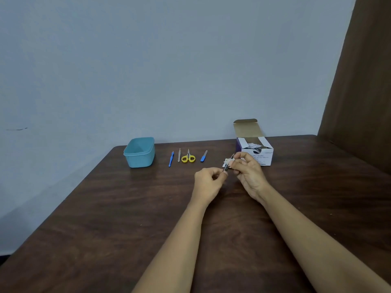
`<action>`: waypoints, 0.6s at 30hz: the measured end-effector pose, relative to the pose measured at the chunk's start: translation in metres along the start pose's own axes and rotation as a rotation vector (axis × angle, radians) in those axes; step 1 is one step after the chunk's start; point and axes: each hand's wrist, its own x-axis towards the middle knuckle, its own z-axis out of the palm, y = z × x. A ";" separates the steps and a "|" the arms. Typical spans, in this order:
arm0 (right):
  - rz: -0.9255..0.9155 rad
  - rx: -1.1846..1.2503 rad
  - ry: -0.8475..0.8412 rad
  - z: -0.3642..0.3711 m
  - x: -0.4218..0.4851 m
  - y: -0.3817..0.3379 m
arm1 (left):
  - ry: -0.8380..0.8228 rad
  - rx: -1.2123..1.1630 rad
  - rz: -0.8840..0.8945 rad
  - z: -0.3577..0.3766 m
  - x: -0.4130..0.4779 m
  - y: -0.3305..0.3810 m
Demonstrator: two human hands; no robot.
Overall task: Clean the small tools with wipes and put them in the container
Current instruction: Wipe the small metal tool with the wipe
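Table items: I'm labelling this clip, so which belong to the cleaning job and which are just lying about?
Job:
teal container
blue tool
metal file
yellow scissors
blue-handled file
small metal tool, held by left hand
white wipe, in right hand
swab box

Lying about:
nothing visible

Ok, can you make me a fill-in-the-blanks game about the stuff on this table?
1. The tub on the table is colored ____.
2. The scissors have ____ handles.
3. The white wipe is pinched in the person's ____ hand.
4. The lid flap of the swab box is ____.

Missing words: blue; yellow; right; open
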 end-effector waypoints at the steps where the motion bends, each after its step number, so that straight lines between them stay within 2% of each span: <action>1: 0.017 0.019 -0.003 0.000 0.001 0.000 | 0.002 0.009 0.010 0.000 0.000 0.000; 9: 0.124 0.031 0.016 -0.001 0.004 0.005 | 0.033 0.062 0.048 -0.002 0.000 0.002; 18: 0.150 0.000 0.022 -0.003 0.005 0.005 | 0.029 0.113 0.041 -0.002 -0.001 0.004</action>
